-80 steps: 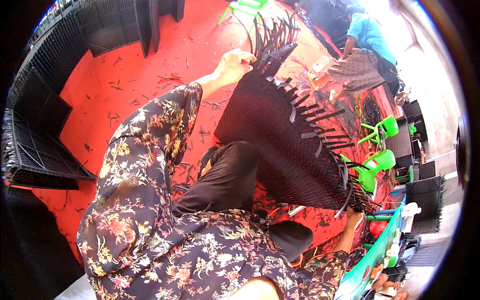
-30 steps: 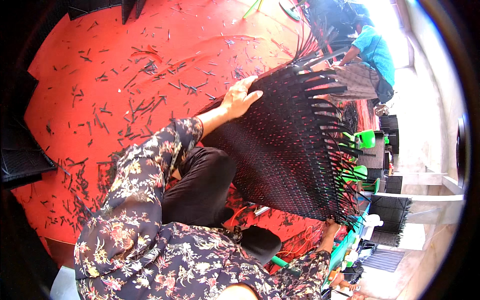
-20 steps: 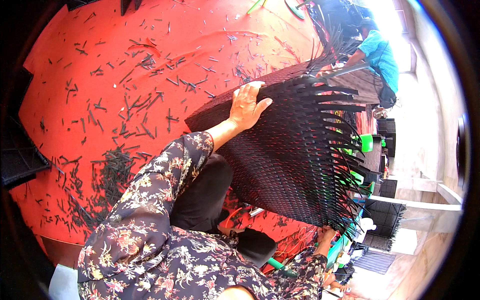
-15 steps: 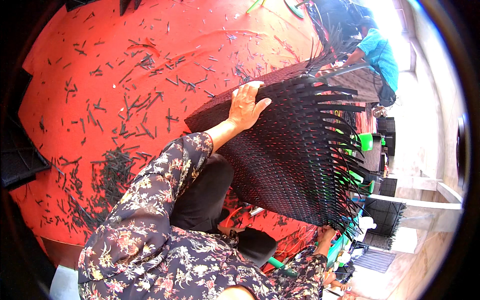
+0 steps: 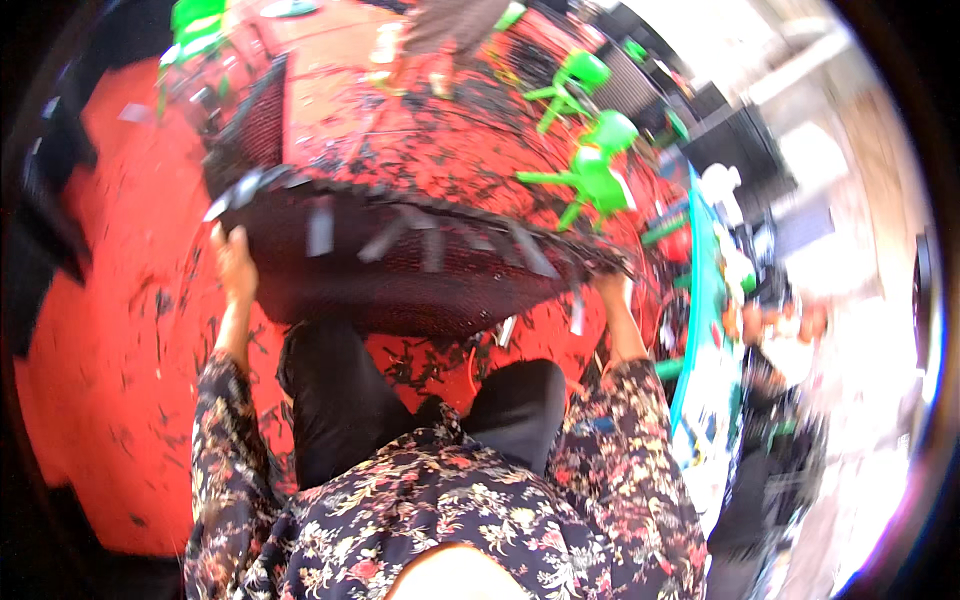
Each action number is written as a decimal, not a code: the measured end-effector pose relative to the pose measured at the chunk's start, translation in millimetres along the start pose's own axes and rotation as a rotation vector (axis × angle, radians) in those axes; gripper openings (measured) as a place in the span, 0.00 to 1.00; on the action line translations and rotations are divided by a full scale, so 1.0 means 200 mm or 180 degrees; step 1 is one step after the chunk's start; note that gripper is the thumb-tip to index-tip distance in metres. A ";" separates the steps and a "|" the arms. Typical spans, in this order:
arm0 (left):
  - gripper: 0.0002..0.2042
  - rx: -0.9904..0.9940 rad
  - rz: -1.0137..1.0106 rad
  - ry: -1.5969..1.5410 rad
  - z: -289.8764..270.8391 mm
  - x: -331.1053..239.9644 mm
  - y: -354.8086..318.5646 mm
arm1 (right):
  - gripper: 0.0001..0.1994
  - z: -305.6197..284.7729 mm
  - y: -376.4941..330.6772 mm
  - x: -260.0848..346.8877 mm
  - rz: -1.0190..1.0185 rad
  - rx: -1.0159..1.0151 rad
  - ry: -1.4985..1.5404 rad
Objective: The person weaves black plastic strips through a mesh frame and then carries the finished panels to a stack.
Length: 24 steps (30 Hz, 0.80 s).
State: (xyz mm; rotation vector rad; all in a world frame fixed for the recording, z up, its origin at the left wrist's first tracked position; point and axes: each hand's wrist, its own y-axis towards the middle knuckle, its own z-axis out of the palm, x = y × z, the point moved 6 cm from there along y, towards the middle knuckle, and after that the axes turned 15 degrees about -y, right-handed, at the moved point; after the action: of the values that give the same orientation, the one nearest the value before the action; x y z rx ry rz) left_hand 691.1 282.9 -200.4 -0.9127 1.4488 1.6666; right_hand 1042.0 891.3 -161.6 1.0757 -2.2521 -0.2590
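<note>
A black woven panel (image 5: 400,285) of flat strips spans the space in front of my knees, blurred by motion. Strip ends, pale where they catch the light, hang loose over its face. My left hand (image 5: 236,264) grips its left end, with the fingers up along the edge. At the right end my right hand (image 5: 614,290) holds the corner, its fingers partly hidden behind the weave. Another dark woven part (image 5: 262,125) rises beyond the left end; whether it belongs to the same piece I cannot tell.
Cut black strips litter the red floor (image 5: 120,400). Green stools (image 5: 600,180) stand ahead to the right. A teal-edged table (image 5: 693,300) with clutter lies at my right. Another person's legs (image 5: 440,40) show at the far side, and a green chair (image 5: 198,25) at far left.
My view has swung to the right. The woven panel has turned from upright on my right to crosswise before me. My left hand has shifted from its top edge to its left end.
</note>
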 end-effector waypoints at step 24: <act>0.12 0.2875 -0.0430 0.1496 0.42 -0.43 -0.34 | 0.16 -0.15 -0.15 0.50 -0.0367 -0.0471 0.1134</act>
State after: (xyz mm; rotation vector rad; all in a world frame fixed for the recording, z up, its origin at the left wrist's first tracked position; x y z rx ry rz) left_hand 788.3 366.6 -147.8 -0.8469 2.1136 0.5539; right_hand 1032.5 797.6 -105.1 1.0799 -1.8304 -0.2551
